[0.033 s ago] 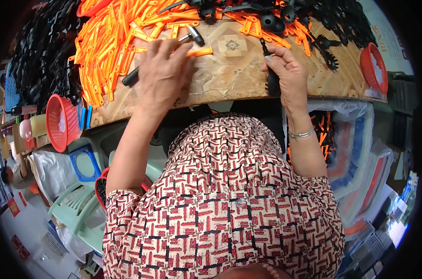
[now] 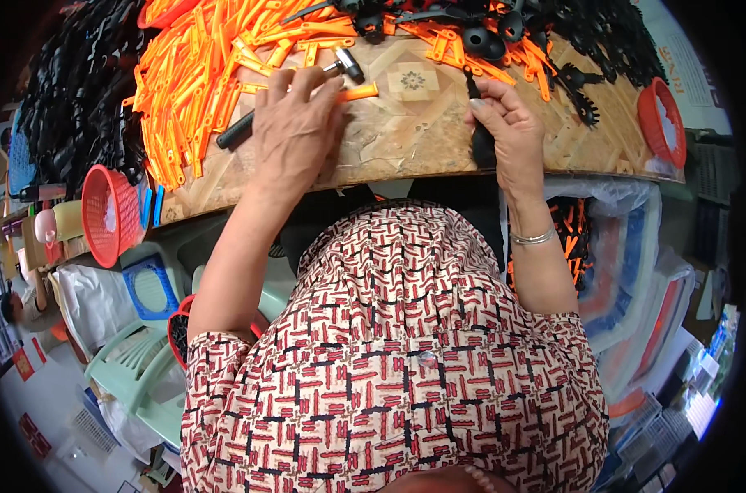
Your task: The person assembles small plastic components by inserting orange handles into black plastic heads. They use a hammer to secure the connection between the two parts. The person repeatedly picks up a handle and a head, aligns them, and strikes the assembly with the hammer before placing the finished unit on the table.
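Observation:
My left hand rests palm down on the wooden tabletop, its fingers closed over an orange plastic strip that sticks out to the right. A small hammer lies under the same hand: its black handle shows at the lower left and its metal head beyond the fingertips. Near the table's front edge, my right hand pinches a black plastic piece that stands upright between thumb and fingers. A silver bracelet is on that wrist.
A heap of orange strips covers the far left of the table, with black parts piled at the left and top right. Red baskets sit at the left and right. A clear bag of parts hangs below.

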`<action>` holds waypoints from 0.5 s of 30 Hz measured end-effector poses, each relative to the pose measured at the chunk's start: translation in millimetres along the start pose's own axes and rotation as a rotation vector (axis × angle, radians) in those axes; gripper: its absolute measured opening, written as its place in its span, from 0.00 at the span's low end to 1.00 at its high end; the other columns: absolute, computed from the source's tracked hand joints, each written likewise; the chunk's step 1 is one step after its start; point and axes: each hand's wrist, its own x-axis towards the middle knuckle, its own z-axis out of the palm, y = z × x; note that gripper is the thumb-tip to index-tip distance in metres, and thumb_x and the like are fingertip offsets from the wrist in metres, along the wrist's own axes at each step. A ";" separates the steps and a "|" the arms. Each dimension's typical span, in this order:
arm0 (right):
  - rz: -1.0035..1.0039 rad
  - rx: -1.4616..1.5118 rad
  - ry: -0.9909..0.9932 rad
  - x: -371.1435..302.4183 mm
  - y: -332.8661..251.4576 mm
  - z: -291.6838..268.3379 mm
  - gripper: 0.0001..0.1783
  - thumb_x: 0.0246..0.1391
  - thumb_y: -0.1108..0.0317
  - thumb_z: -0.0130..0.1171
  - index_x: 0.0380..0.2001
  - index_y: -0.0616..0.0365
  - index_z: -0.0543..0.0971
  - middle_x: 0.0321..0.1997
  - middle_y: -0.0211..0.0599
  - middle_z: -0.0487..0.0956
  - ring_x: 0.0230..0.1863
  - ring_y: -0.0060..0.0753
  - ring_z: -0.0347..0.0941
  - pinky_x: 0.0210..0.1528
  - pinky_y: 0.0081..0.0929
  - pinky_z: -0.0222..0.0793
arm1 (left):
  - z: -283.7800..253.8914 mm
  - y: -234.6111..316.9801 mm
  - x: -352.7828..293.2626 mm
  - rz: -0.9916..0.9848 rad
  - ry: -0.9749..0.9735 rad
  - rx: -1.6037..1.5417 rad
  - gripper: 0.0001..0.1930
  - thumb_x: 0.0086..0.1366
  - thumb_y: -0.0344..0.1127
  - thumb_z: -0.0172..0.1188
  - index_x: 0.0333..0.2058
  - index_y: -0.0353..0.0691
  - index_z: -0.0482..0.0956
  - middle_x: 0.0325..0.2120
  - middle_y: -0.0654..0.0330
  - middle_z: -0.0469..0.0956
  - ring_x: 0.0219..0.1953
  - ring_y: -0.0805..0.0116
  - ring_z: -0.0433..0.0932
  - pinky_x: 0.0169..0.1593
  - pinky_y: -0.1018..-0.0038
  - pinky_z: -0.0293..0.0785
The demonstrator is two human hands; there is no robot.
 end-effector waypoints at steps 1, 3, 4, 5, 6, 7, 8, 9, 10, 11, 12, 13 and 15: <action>-0.070 -0.003 0.005 -0.8 -5.8 9.2 0.17 0.62 0.78 0.60 0.54 0.65 0.78 0.35 0.31 0.83 0.35 0.14 0.76 0.40 0.13 0.73 | 6.3 2.4 0.4 -0.031 -0.012 0.016 0.12 0.60 0.37 0.65 0.43 0.46 0.82 0.44 0.64 0.77 0.51 0.54 0.72 0.48 0.59 0.69; -0.135 -0.029 -0.037 -3.1 -14.1 16.2 0.18 0.61 0.79 0.60 0.55 0.64 0.78 0.37 0.30 0.83 0.36 0.14 0.76 0.41 0.14 0.73 | 10.7 2.6 -0.5 -0.034 -0.023 0.010 0.09 0.62 0.37 0.64 0.40 0.44 0.81 0.44 0.63 0.77 0.51 0.55 0.72 0.47 0.59 0.69; -0.129 -0.053 -0.085 -4.7 -17.0 15.7 0.19 0.61 0.79 0.60 0.56 0.63 0.79 0.37 0.30 0.82 0.37 0.14 0.76 0.41 0.15 0.73 | 12.5 4.0 0.8 -0.031 -0.030 0.003 0.07 0.62 0.36 0.63 0.38 0.44 0.81 0.43 0.63 0.77 0.50 0.55 0.72 0.47 0.59 0.69; -0.123 -0.077 -0.132 -5.9 -18.2 15.2 0.20 0.60 0.79 0.60 0.56 0.62 0.79 0.38 0.29 0.82 0.37 0.14 0.76 0.42 0.15 0.74 | 9.7 6.2 0.8 -0.047 -0.047 -0.010 0.07 0.61 0.31 0.66 0.36 0.42 0.77 0.42 0.61 0.78 0.45 0.55 0.74 0.45 0.60 0.69; -0.115 -0.146 -0.138 -6.4 -17.0 14.2 0.20 0.60 0.79 0.61 0.56 0.62 0.79 0.37 0.28 0.82 0.36 0.14 0.76 0.41 0.15 0.73 | 9.0 6.8 0.8 -0.078 -0.064 -0.051 0.07 0.61 0.30 0.66 0.37 0.41 0.77 0.41 0.60 0.78 0.44 0.54 0.74 0.45 0.60 0.69; -0.107 -0.214 -0.143 -6.7 -12.9 13.2 0.19 0.60 0.79 0.61 0.55 0.61 0.80 0.36 0.27 0.82 0.36 0.14 0.76 0.40 0.15 0.73 | 8.6 5.8 0.2 -0.109 -0.081 -0.092 0.07 0.61 0.29 0.66 0.37 0.41 0.77 0.40 0.59 0.78 0.43 0.53 0.74 0.45 0.59 0.69; -0.098 -0.282 -0.150 -6.9 -9.6 12.4 0.19 0.60 0.79 0.61 0.55 0.60 0.81 0.35 0.26 0.82 0.35 0.13 0.75 0.39 0.14 0.73 | 8.5 4.9 0.3 -0.141 -0.099 -0.132 0.07 0.61 0.29 0.65 0.37 0.41 0.77 0.38 0.59 0.79 0.42 0.52 0.75 0.46 0.59 0.69; -0.019 -0.205 -0.172 -6.9 -7.5 12.9 0.16 0.60 0.77 0.62 0.52 0.62 0.82 0.33 0.26 0.82 0.32 0.13 0.75 0.37 0.14 0.73 | 9.1 3.9 0.6 -0.112 -0.053 -0.209 0.08 0.62 0.27 0.65 0.40 0.39 0.78 0.35 0.57 0.78 0.38 0.53 0.76 0.45 0.61 0.72; -0.007 -0.234 -0.172 -7.2 -5.1 12.1 0.15 0.60 0.76 0.63 0.51 0.63 0.82 0.32 0.26 0.82 0.31 0.13 0.75 0.37 0.14 0.72 | 7.1 5.5 0.3 -0.147 -0.081 -0.327 0.09 0.62 0.27 0.65 0.41 0.38 0.78 0.35 0.56 0.78 0.38 0.55 0.77 0.44 0.63 0.73; 0.005 -0.262 -0.172 -7.4 -2.8 11.0 0.15 0.60 0.76 0.63 0.50 0.63 0.82 0.31 0.26 0.82 0.31 0.13 0.75 0.36 0.14 0.72 | 1.7 8.3 0.0 -0.183 -0.108 -0.444 0.09 0.63 0.27 0.65 0.42 0.38 0.78 0.35 0.56 0.78 0.38 0.56 0.78 0.43 0.64 0.74; 0.019 -0.289 -0.172 -7.5 -1.4 11.2 0.14 0.60 0.76 0.63 0.49 0.64 0.82 0.31 0.26 0.82 0.30 0.12 0.75 0.35 0.14 0.72 | -2.7 9.4 1.3 -0.217 -0.138 -0.560 0.10 0.63 0.27 0.65 0.43 0.37 0.78 0.35 0.56 0.78 0.38 0.58 0.78 0.42 0.66 0.75; 0.015 -0.274 -0.175 -6.8 -1.3 11.5 0.13 0.60 0.75 0.63 0.48 0.64 0.82 0.31 0.27 0.82 0.30 0.12 0.74 0.34 0.14 0.72 | -4.2 9.7 4.8 -0.158 -0.076 -0.612 0.10 0.65 0.25 0.64 0.45 0.38 0.78 0.34 0.56 0.77 0.36 0.61 0.79 0.40 0.71 0.75; 0.006 -0.241 -0.191 -4.4 -2.2 12.7 0.11 0.59 0.75 0.63 0.46 0.64 0.83 0.31 0.27 0.82 0.30 0.12 0.74 0.33 0.14 0.71 | -11.6 12.7 9.0 -0.117 -0.095 -0.697 0.10 0.65 0.24 0.64 0.45 0.38 0.79 0.34 0.56 0.77 0.35 0.60 0.79 0.39 0.71 0.75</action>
